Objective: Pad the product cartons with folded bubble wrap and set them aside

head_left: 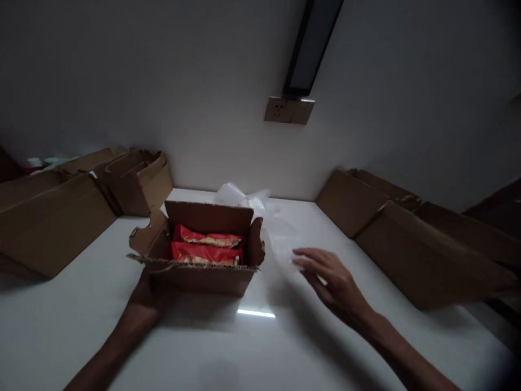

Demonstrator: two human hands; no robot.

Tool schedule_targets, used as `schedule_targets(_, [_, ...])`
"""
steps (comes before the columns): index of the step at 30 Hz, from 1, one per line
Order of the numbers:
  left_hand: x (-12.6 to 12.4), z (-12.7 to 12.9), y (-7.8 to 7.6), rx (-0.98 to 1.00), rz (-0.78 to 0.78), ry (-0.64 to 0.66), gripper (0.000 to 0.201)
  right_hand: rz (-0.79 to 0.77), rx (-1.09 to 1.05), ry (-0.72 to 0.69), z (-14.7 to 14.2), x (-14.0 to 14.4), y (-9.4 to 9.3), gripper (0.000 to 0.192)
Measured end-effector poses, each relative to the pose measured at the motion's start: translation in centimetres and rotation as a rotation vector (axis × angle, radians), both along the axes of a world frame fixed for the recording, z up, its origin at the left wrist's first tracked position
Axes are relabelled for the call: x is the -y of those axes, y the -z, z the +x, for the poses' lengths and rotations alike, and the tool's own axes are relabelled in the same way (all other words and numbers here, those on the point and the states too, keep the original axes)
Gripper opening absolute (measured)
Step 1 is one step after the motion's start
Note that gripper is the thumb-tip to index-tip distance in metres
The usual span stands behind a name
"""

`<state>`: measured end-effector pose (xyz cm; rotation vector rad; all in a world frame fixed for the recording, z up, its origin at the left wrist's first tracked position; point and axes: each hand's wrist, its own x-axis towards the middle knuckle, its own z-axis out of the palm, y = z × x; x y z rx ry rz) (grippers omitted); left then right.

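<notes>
- An open corrugated cardboard box (199, 255) is sitting near the middle of a glossy white table (81, 326), its flaps standing up with ragged, torn-looking edges.
- Red foil snack packets (205, 247) are lying stacked inside the box, crinkled and shiny, filling its floor.
- The left hand (144, 301) is pressing against the box's near left corner; the fingers are hidden behind the cardboard wall, so whether they are gripping it cannot be told.
- The right hand (329, 279) is hovering just right of the box, fingers spread and extended, holding nothing, its tips reaching over a thin clear plastic sheet (280, 236).
- More crumpled clear plastic (244, 196) is lying just behind the box, against the wall.
- Flattened and part-folded brown cartons (52, 217) are crowding the table's left edge; similar flat cartons (411, 239) are lining the right edge.
- Bare tabletop is lying open between the arms and in front of the box.
</notes>
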<state>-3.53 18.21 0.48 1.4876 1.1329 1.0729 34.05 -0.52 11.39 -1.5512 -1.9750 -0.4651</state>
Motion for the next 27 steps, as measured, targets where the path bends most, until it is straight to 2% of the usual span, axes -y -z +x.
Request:
schedule_targets(2, [1.3, -0.4, -0.9, -0.017, 0.033, -0.015, 0.059, -0.153, -0.017, -0.091, -1.9, 2.9, 2.2, 0.024])
schedule_targets(4, [2.6, -0.8, -1.5, -0.029, 0.054, -0.013, 0.073, -0.321, -0.033, -0.163, -3.4, 4.9, 3.3, 0.023])
schedule_targets(6, [3.5, -1.1, -1.9, -0.037, 0.06, 0.011, 0.08, -0.438, -0.086, -0.165, -4.4, 5.8, 3.6, 0.029])
schedule_targets(8, [4.0, -1.2, -2.0, -0.048, 0.078, 0.044, 0.081, -0.464, -0.205, -0.108, -5.1, 5.4, 3.5, 0.043])
schedule_targets(12, [4.1, -0.8, -2.3, -0.06, 0.114, 0.012, 0.074, -0.463, -0.469, -0.054, -7.1, 1.8, 4.3, 0.06])
schedule_targets(16, [3.1, 0.8, -3.1, -0.085, 0.083, -0.101, 0.062, -0.462, -0.608, -0.128, -9.4, -3.5, 5.5, 0.073])
schedule_targets(18, [2.0, 1.9, -3.6, -0.095, 0.079, -0.117, 0.06, -0.464, -0.645, -0.137, -9.8, -5.6, 5.4, 0.075])
schedule_targets(20, [0.8, 2.6, -3.9, -0.099, 0.083, -0.114, 0.063, -0.5, -0.67, -0.114, -9.0, -6.6, 4.8, 0.073])
schedule_targets(23, [0.3, 2.1, -3.7, -0.1, 0.061, -0.087, 0.071, -0.561, -0.63, -0.089, -6.2, -4.3, 3.6, 0.062])
schedule_targets(25, [1.3, 0.5, -3.2, -0.133, 0.045, -0.09, 0.074, -0.605, -0.488, -0.112, -4.0, -0.4, 3.3, 0.053])
schedule_targets(27, [3.4, -1.4, -2.6, -0.215, 0.066, -0.106, 0.07, -0.633, -0.301, -0.118, -2.6, 4.2, 3.6, 0.055])
